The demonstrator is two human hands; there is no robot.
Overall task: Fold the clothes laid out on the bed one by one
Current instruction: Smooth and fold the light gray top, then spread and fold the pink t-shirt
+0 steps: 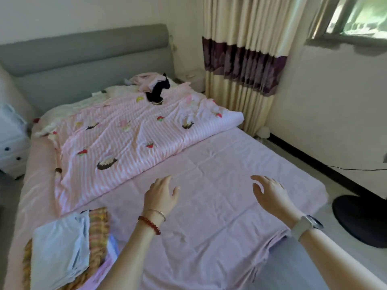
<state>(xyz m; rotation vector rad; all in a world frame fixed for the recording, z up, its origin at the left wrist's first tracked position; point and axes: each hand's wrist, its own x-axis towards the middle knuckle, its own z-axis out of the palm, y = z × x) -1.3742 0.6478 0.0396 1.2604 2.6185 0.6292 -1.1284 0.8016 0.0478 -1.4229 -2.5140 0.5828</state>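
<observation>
My left hand (pixel 161 193) and my right hand (pixel 270 193) reach forward over the pink bed sheet (pixel 219 164), fingers relaxed, holding nothing. A stack of folded clothes lies at the near left of the bed, with a pale blue garment (pixel 60 243) on top of a yellow plaid one (pixel 99 227). At the head of the bed lies a heap of loose clothes: a black garment (pixel 157 91) and a pink one (pixel 146 79). A striped pink quilt (pixel 125 139) with fruit prints is spread between the heap and my hands.
A grey headboard (pixel 83 57) backs the bed. A white drawer unit (pixel 11 143) stands at the left. Cream and purple curtains (pixel 247 65) hang at the right, below a window (pixel 360 15). A black round fan base (pixel 362 218) sits on the floor beside the bed.
</observation>
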